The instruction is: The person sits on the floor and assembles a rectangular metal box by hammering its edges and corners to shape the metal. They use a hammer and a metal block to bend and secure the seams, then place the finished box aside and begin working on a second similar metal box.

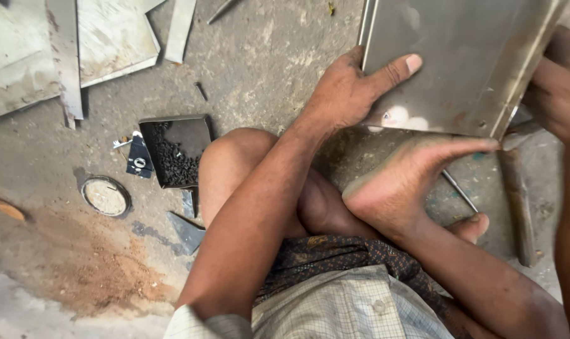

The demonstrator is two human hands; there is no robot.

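I sit on a concrete floor with a folded grey sheet-metal panel [460, 56] standing in front of me. My left hand [351, 91] grips the panel's left edge, thumb laid across its face. My right hand [558, 88] is at the panel's right folded edge, closed around it or a tool there; what it holds is hidden. My bare foot [410, 182] presses its toes against the panel's lower right corner. A thin metal rod [458, 190] lies under the foot.
A small square metal tray [175, 150] of several black screws sits left of my knee. A round lid [106, 196] and dark scraps lie nearby. Sheet-metal offcuts [65, 50] are spread at top left. A hammer-like tool handle [517, 201] lies at right.
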